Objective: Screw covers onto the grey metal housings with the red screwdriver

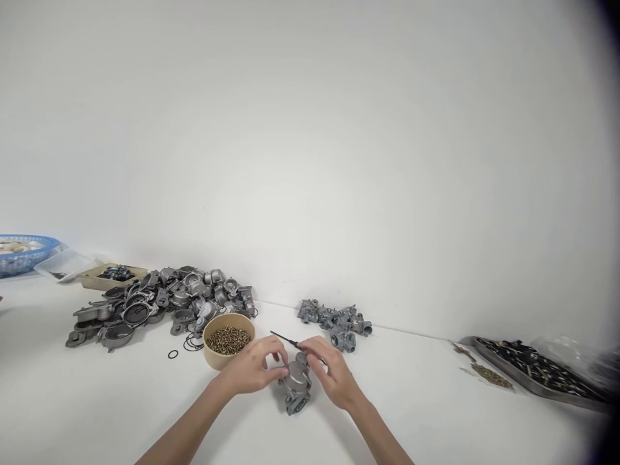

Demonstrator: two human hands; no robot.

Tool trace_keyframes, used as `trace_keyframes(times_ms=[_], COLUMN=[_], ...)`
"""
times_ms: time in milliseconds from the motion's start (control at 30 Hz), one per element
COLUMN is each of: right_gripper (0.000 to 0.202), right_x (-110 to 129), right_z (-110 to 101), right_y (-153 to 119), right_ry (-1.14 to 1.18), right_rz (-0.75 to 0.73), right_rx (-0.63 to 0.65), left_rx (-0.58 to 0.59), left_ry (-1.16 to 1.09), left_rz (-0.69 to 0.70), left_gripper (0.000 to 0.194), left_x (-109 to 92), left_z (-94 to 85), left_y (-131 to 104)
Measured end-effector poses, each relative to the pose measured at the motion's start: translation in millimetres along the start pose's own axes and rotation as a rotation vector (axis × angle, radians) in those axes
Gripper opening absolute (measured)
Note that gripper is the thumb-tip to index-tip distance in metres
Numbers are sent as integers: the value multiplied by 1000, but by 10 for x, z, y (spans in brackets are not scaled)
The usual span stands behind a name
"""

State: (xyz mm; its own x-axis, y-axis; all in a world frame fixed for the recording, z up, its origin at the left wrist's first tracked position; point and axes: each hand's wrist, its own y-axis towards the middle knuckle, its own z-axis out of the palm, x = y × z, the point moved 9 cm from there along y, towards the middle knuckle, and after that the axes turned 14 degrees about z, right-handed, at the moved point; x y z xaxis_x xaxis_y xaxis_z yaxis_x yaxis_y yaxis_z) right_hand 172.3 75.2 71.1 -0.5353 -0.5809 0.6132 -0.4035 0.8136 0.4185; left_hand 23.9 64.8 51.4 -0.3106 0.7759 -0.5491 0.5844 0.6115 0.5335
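Observation:
A grey metal part (pixel 296 381) with a domed cover stands on the white table between my hands. My left hand (pixel 256 365) is at its upper left, thumb and fingers curved close together at the cover's edge; whatever lies between the fingertips is too small to make out. My right hand (pixel 332 371) reaches the part's upper right side with bent fingers. A thin dark rod (pixel 284 338) sticks out to the left from under the right fingers and shows again behind them. Beside my left hand stands a round tan tub (pixel 210 357) of small brass-coloured screws.
Metal covers (pixel 181 298) are heaped at the left, with black rings (pixel 173 354) nearby. Grey metal bodies (pixel 343 340) lie by the wall. Further left are a tan tray (pixel 92 279) and a blue basket (pixel 48 243); at right, a dark-filled tray (pixel 535 389) and brass pieces (pixel 491 376).

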Motion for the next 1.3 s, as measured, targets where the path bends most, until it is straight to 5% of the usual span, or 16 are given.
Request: trace_keyframes(times_ms=[233,667,967,1100,1300], right_gripper=[45,29,26,38,45], right_x=[129,135,124,-317,-1301], right_z=[267,296,273,-139,-1467], right_y=[-88,-78,-59,19,107], right_ry=[-154,-137,-77,-34,-222], right_rz=[52,41,73,203,335], right_rx=[152,158,196,77,-407], left_rx=[55,-11,-40,-101,142], left_ry=[-13,-52,-83,-59,140], left_rz=[-68,-178,-88,-51,-83], left_gripper=[18,14,12,29,33], left_x=[196,335,268,198,279], left_z=[61,70,53,-79,122], left_y=[-29,-23,9,4,-114])
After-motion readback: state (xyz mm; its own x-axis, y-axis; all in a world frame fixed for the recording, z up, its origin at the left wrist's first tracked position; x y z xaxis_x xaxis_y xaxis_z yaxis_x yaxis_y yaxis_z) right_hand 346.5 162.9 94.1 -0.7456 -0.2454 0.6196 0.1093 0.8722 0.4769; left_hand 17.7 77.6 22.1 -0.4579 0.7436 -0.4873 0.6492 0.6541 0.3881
